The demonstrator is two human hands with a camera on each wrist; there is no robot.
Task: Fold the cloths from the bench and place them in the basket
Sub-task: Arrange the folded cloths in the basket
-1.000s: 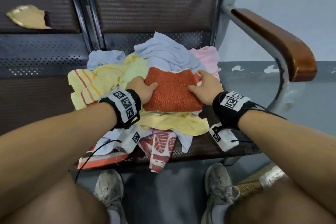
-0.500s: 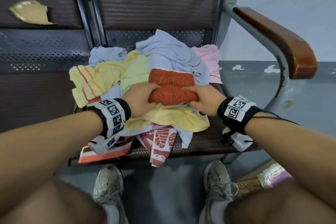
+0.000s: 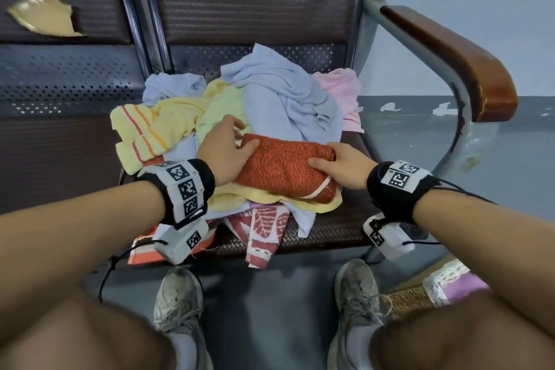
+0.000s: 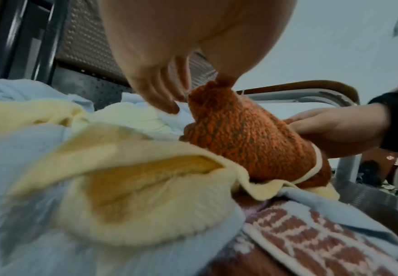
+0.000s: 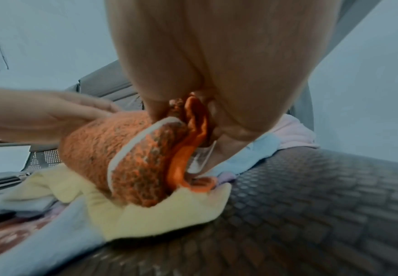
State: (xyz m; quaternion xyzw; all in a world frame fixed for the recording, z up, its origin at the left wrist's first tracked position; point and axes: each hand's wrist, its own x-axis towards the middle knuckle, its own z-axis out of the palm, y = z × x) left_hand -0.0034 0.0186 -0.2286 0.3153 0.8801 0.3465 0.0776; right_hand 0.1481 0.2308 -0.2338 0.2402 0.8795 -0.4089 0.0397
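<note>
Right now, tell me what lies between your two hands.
The folded orange cloth spans the gap between left hand and right hand, clearest in the head view.

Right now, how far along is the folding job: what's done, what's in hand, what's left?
Done: the orange cloth looks folded into a thick bundle on the pile. In hand: the right hand grips its right end; the left hand rests open on its left end. Left: it is not yet in the basket by the right foot, and the blue cloth, striped yellow cloth and pink cloth lie unfolded on the bench.
</note>
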